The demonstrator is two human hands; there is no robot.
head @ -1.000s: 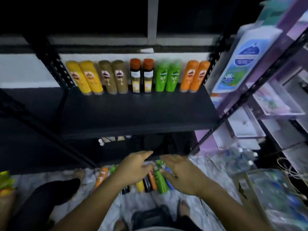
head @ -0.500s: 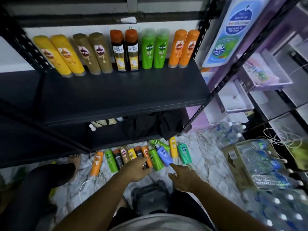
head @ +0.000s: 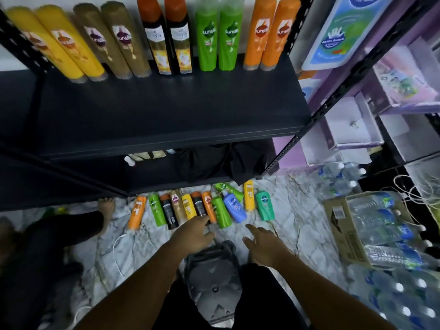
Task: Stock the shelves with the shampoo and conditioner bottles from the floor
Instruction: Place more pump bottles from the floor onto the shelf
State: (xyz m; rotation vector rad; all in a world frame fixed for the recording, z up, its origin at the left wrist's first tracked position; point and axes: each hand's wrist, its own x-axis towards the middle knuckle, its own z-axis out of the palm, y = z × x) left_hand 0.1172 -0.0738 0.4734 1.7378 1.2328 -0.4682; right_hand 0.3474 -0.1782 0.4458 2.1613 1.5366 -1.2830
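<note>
Looking down, we record the loose bottles (head: 189,206) lying in a row on the marble floor (head: 297,210), below the front edge of the black shelf (head: 166,110). Our left hand (head: 192,232), fingers loosely extended, overlaps their near ends; our right hand (head: 262,244) is spread, holding nothing.

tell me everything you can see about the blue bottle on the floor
The blue bottle is the only blue one in the row on the marbled floor. It looks like glossy plastic, with a front label too blurred to read. It lies flat and slanted, one end toward the shelf. A green bottle lies against its left side, a yellow bottle to its right. The left hand and right hand are both off it.
</note>
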